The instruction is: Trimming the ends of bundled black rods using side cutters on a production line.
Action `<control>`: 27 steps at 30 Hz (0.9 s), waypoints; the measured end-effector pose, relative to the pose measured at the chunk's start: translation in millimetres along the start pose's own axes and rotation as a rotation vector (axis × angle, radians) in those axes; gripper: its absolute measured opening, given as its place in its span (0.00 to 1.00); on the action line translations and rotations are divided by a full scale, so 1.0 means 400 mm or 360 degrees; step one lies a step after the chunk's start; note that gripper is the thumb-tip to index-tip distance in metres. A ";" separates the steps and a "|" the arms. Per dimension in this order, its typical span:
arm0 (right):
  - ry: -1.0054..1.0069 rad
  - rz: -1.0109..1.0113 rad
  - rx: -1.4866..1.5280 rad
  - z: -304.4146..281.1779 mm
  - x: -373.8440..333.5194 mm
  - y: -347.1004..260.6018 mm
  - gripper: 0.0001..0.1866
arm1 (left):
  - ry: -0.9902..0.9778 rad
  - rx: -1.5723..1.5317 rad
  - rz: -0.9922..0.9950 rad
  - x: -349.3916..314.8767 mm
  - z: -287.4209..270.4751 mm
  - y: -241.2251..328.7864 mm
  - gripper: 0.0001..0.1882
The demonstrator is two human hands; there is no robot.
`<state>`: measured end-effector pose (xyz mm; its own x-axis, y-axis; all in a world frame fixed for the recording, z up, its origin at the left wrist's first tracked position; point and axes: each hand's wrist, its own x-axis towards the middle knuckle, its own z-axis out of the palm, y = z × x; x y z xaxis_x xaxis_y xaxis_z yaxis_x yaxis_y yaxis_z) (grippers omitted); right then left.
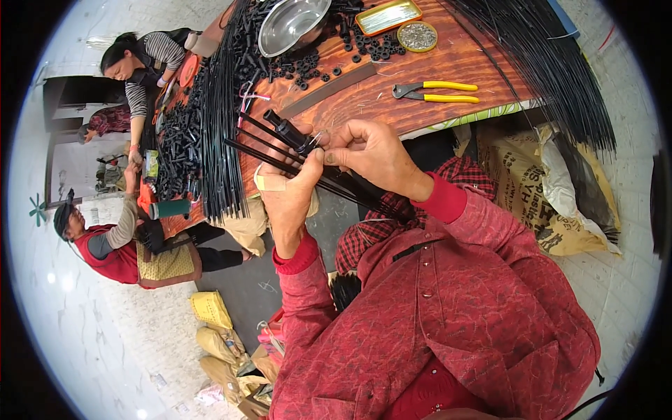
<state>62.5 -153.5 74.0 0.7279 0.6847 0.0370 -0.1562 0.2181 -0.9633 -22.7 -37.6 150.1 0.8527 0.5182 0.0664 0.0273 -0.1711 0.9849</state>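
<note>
Over the near edge of the table, my left hand, with a pale patch at the base of its thumb, is closed around a black plastic hub and several slim black rods. The rods run down towards my lap. Fine silvery wire sticks out at the hub's lower end, beside my left thumb. My right hand is closed in a pinch on this wire, its fingertips close to the left thumb. The fingers partly cover the spot where wire and hub meet.
Yellow-handled cutting pliers lie on the wooden table. Beyond are a metal bowl, an orange-rimmed tray, a round dish of small metal parts, and black rod bundles. Other people work at the left.
</note>
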 end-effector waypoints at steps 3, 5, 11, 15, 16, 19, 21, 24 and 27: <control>0.0007 -0.0020 0.0059 0.005 0.000 0.009 0.08 | 0.0032 -0.0023 0.0027 0.002 -0.002 -0.016 0.16; 0.0001 -0.0023 0.0084 0.004 -0.002 0.008 0.08 | 0.0035 -0.0010 0.0032 0.003 -0.003 -0.021 0.17; -0.0126 -0.0085 0.0261 -0.017 -0.008 0.000 0.09 | -0.0115 -0.0260 -0.0030 0.015 -0.016 -0.015 0.21; -0.0137 -0.0101 0.0198 -0.003 -0.026 -0.030 0.08 | -0.0076 -0.0226 0.0057 0.015 -0.046 -0.033 0.23; -0.0079 -0.0143 0.0162 0.004 -0.031 -0.033 0.08 | -0.0092 -0.0245 0.0045 0.016 -0.050 -0.032 0.25; 0.0026 -0.0276 0.0077 0.018 -0.043 -0.058 0.09 | -0.0210 -0.0354 0.0029 0.021 -0.048 -0.020 0.27; 0.0078 -0.0366 0.0027 0.018 -0.041 -0.061 0.11 | -0.0180 -0.0371 0.0074 0.023 -0.046 -0.028 0.27; 0.0020 -0.0573 -0.0313 0.011 -0.038 -0.042 0.14 | -0.0155 -0.0356 0.0115 0.022 -0.053 -0.036 0.28; -0.0014 -0.0547 -0.0216 0.011 -0.035 -0.028 0.14 | -0.0148 -0.0329 0.0107 0.018 -0.060 -0.039 0.28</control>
<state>51.2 -162.6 85.6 0.7167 0.5936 0.3662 0.1870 0.3423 -0.9208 -29.4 -11.3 139.1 0.8936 0.4303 0.1273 -0.1305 -0.0223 0.9912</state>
